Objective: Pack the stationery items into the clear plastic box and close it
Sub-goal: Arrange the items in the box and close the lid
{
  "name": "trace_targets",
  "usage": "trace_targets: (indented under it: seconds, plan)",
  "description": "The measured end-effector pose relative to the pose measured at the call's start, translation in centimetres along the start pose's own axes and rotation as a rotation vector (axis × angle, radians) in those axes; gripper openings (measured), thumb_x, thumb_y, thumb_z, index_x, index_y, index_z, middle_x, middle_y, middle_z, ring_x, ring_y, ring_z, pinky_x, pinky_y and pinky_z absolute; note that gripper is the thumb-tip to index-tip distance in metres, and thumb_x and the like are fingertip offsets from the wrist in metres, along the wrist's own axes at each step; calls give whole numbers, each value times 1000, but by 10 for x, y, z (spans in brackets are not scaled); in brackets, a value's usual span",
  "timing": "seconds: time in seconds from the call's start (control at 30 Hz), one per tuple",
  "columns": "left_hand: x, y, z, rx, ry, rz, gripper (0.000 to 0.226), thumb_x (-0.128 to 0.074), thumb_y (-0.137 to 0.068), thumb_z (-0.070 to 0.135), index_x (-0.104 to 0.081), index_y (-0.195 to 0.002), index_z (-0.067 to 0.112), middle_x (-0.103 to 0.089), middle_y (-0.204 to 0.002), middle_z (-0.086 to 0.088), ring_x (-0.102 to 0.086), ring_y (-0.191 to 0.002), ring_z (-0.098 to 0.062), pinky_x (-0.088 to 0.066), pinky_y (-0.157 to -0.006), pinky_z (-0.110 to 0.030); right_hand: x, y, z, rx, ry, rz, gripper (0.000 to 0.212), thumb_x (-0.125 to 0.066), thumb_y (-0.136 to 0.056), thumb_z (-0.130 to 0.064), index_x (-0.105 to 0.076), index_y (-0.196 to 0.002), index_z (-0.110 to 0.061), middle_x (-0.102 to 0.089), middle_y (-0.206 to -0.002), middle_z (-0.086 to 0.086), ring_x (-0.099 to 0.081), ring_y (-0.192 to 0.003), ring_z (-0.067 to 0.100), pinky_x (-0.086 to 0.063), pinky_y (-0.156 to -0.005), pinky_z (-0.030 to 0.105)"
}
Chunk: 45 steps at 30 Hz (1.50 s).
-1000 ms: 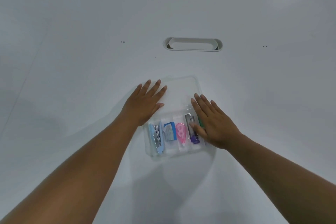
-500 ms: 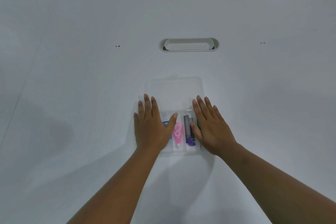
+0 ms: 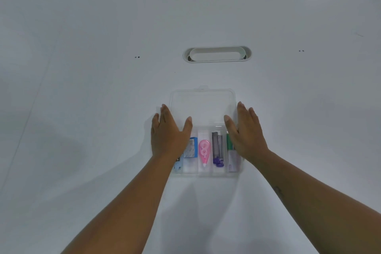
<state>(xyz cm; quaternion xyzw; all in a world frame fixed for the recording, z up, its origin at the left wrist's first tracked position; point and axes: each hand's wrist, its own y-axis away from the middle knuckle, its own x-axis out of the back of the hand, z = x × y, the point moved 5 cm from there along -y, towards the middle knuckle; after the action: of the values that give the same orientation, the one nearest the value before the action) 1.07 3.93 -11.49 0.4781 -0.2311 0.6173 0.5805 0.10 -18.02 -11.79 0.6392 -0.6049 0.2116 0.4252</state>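
Neither grip holds anything: the left hand (image 3: 168, 136) and right hand (image 3: 246, 134) lie flat and spread, one over each side of the clear plastic box (image 3: 203, 171) on the white tabletop (image 3: 82, 109). Its lid (image 3: 203, 105) lies open, flat on the far side, just beyond the fingertips (image 3: 165, 107), long axis running left to right. Inside sit a pink correction tape (image 3: 204, 151), a purple-tipped lead case (image 3: 217, 150) and a green item (image 3: 229, 142). Both hands look equally near, so folding the lid toward the person seems next.
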Motion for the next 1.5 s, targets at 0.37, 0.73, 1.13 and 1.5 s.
trace_targets:
  seconds: [0.37,0.73,1.13,1.5]
  plan:
    - [35,-25,10,128,629,-46,48,-40,-95,41,-45,-138,18,-55,-133,-2,-51,-120,-20,-39,-99,-29,28,-14,-14,-312,-712,53,48,-36,-99,-27,-34,-145,-17,-38,-151,1,-39,-136,20,-28,-116,39]
    - [89,14,8,-102,788,-71,38,-50,-89,55,-71,-91,24,-72,-89,4,-66,-88,-11,-51,-82,-27,79,38,-55,116,-359,140,45,-36,-99,-45,-57,-100,-6,-64,-99,15,-58,-88,29,-45,-71,32]
    - [39,76,-16,-745,33,-23,41,-54,-88,41,-69,-111,10,-66,-123,-7,-53,-124,-20,-47,-99,-38,18,96,-19,373,298,-15,48,-43,-100,-30,-37,-144,-12,-33,-155,5,-24,-145,18,-33,-113,35]
    - [-4,75,-23,-852,-113,54,38,-43,-96,27,-59,-124,6,-56,-136,-8,-41,-133,-22,-43,-100,-31,-15,88,5,404,491,82,64,-69,-84,0,-40,-141,-1,-40,-149,18,-36,-139,30,-29,-111,38]
